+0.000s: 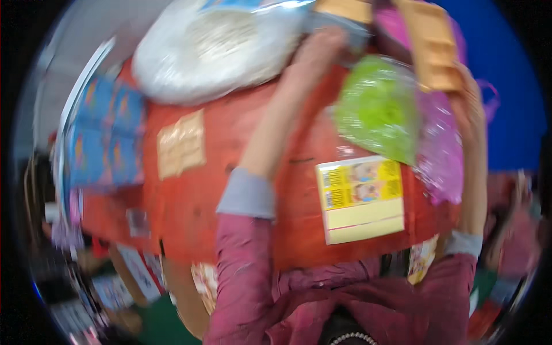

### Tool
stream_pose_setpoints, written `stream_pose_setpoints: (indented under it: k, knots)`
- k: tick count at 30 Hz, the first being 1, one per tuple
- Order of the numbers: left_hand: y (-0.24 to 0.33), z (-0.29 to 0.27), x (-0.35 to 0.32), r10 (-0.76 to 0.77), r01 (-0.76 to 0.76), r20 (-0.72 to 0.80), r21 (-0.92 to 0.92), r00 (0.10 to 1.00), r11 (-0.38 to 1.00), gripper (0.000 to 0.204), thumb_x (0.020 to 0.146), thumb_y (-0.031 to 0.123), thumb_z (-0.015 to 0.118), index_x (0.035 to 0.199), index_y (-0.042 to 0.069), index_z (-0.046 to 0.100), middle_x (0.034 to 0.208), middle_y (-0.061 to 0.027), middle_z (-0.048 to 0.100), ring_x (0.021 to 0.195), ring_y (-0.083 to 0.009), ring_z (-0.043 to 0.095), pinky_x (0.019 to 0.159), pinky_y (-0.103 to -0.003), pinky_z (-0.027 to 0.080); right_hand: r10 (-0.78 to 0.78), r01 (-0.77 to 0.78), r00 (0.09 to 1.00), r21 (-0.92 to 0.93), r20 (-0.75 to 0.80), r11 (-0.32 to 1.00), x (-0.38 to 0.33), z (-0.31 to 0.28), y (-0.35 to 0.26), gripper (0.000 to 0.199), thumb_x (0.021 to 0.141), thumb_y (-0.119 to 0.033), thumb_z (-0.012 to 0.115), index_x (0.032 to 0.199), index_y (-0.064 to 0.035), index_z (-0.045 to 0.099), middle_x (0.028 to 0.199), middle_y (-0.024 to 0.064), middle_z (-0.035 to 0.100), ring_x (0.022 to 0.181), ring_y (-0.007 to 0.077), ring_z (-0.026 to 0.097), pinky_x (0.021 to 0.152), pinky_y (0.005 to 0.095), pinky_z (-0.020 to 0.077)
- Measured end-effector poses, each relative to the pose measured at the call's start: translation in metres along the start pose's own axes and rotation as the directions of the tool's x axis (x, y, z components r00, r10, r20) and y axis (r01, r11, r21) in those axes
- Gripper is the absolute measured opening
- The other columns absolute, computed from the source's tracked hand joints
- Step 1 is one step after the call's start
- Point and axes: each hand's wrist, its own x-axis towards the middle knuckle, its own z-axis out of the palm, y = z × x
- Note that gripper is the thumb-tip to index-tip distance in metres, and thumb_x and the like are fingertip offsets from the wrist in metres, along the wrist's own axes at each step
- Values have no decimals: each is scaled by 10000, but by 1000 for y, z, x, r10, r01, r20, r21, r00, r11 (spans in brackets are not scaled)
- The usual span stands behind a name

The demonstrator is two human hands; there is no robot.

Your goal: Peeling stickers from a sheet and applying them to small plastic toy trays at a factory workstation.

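My right hand (468, 100) is at the lower end of a long tan moulded tray (430, 40) at the far right, its fingers closed round the edge. My left hand (328, 43) reaches to the far middle, against a grey-blue item (351, 34); motion blur smears its fingers, and I cannot tell whether it grips anything. Between my arms lies a clear bag of bright green pieces (376, 109). Beside it, partly under my right arm, is a shiny pink-purple bag (440, 149). Nearer me rests a sheet of yellow and white labels (362, 198).
A big white plastic bag (213, 57) with pale contents fills the far left of the red table (230, 218). A small tan moulded piece (181, 144) lies left of my left arm. Blue printed packages (106, 132) stand at the left edge. A blue surface (512, 103) is at the right.
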Motion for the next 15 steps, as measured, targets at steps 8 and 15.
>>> stream_pose_setpoints:
  k: [8,15]
  knots:
    - [48,-32,-4,197,-106,-324,279,925,954,101,640,109,567,578,76,494,629,-67,484,654,-160,569,408,-264,469,77,-73,996,-88,52,993,28,-46,-10,404,863,-200,582,1200,6,499,1235,118,508,1120,209,490,985,342,373]
    - [112,-158,-117,237,-102,-449,303,861,948,146,606,146,580,569,100,446,647,-20,462,625,-163,522,502,-240,444,44,-37,996,-86,82,996,14,-45,-14,400,891,-183,536,1240,-1,463,1273,110,480,1141,200,477,989,333,373]
